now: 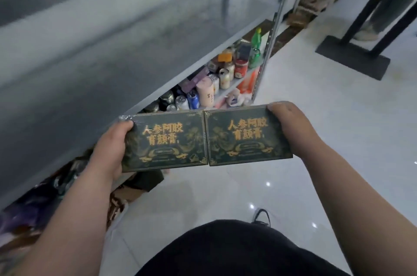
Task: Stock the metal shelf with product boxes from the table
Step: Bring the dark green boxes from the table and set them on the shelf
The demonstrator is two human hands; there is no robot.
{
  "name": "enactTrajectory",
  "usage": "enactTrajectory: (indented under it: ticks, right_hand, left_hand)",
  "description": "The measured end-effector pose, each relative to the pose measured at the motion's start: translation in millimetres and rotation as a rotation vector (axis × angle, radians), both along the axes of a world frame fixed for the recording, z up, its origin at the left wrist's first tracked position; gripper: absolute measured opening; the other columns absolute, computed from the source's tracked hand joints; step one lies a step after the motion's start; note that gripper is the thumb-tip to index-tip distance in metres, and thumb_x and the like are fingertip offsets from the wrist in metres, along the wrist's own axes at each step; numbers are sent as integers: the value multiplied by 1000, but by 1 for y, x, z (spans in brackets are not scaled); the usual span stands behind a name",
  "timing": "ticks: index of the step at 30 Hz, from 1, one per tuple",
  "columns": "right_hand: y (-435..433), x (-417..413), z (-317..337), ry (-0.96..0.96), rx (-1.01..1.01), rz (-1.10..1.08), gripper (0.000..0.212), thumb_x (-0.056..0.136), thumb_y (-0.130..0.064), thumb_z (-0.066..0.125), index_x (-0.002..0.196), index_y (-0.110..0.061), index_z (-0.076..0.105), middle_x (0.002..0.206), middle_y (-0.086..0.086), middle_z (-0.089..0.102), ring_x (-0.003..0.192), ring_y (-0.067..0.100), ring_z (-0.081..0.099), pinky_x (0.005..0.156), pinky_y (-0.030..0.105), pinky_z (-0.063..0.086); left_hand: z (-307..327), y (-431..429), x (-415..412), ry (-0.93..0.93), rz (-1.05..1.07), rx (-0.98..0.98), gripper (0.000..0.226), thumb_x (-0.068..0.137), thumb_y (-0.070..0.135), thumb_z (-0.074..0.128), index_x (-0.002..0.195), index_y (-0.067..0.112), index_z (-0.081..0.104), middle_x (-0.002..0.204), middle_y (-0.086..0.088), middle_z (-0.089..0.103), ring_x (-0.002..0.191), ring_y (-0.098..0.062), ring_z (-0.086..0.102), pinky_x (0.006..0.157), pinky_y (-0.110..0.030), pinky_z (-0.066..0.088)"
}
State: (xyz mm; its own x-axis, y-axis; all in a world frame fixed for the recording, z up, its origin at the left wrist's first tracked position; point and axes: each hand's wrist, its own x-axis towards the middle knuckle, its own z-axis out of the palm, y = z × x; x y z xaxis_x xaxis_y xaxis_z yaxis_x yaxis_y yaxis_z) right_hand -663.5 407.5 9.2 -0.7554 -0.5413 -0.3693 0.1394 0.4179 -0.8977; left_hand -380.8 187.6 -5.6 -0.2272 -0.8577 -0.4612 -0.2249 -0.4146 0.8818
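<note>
Two dark green product boxes are carried side by side, inner edges touching, long axis running hand to hand. Left hand (110,147) grips the left box (167,142) by its outer end; right hand (285,126) grips the right box (246,138) likewise. Metal shelf (112,50) lies ahead-left, nearer the left hand.
</note>
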Motion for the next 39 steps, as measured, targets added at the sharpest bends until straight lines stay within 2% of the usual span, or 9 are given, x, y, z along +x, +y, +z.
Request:
enactTrajectory:
  ticks: [5, 16, 20, 25, 28, 32, 34, 37, 39]
  right_hand:
    - [-71, -71, 61, 86, -179, 303, 41, 83, -46, 79, 110, -17, 65, 94, 5, 79, 83, 24, 77, 76, 41, 62]
    - [-205, -106, 209, 273, -458, 558, 44, 75, -54, 82, 99, -21, 68, 86, -2, 78, 77, 19, 76, 80, 45, 63]
    - [-243, -111, 249, 325, -520, 597, 53, 68, -63, 82, 100, -23, 69, 89, -2, 78, 79, 21, 76, 78, 45, 63]
    - [-288, -123, 272, 292, -590, 576, 32, 82, -44, 80, 100, -22, 65, 88, -1, 75, 62, 9, 73, 53, 23, 56]
    - [-317, -141, 278, 338, -607, 520, 40, 78, -50, 82, 103, -26, 62, 95, 1, 75, 74, 15, 75, 65, 31, 60]
    - [-351, -167, 280, 433, -602, 394, 55, 76, -54, 82, 119, -24, 63, 101, -5, 73, 84, 13, 73, 78, 33, 61]
    - [-363, -179, 278, 487, -593, 337, 60, 75, -57, 81, 123, -26, 61, 106, -8, 71, 93, 15, 69, 87, 36, 58]
    - [-375, -194, 274, 554, -577, 302, 54, 82, -52, 77, 126, -29, 54, 104, -13, 64, 89, 8, 64, 73, 27, 53]
    - [-384, -203, 270, 575, -574, 299, 51, 84, -50, 76, 124, -30, 50, 104, -14, 62, 89, 9, 64, 69, 28, 54]
  left_hand:
    - [63, -6, -19, 112, 241, -127, 18, 97, 38, 55, 86, 26, 61, 63, 6, 70, 55, -13, 69, 70, -41, 55]
    - [206, -9, -20, 236, 557, -442, 21, 93, 43, 58, 98, 23, 60, 87, -2, 68, 67, -19, 69, 70, -43, 58]
    - [240, -22, -25, 274, 522, -652, 27, 101, 29, 49, 126, 37, 57, 103, -3, 67, 81, -19, 70, 71, -40, 58]
    - [262, -55, -47, 259, 469, -816, 34, 105, 17, 44, 118, 44, 59, 101, 2, 64, 78, -11, 72, 72, -42, 61]
    - [271, -91, -63, 269, 413, -824, 33, 103, 20, 48, 110, 50, 60, 115, -7, 65, 99, -30, 70, 89, -60, 54]
    - [278, -142, -98, 241, 375, -856, 33, 101, 21, 50, 109, 52, 57, 115, -5, 62, 103, -36, 65, 90, -61, 54]
    - [277, -166, -117, 228, 333, -892, 30, 101, 21, 52, 111, 49, 54, 106, -1, 61, 93, -33, 63, 86, -49, 57]
    - [273, -196, -142, 134, 268, -947, 29, 102, 18, 51, 124, 36, 48, 94, 3, 54, 75, -15, 52, 59, -13, 47]
    - [272, -213, -158, 76, 240, -914, 30, 102, 14, 50, 129, 29, 45, 88, 1, 51, 65, -12, 47, 43, -7, 38]
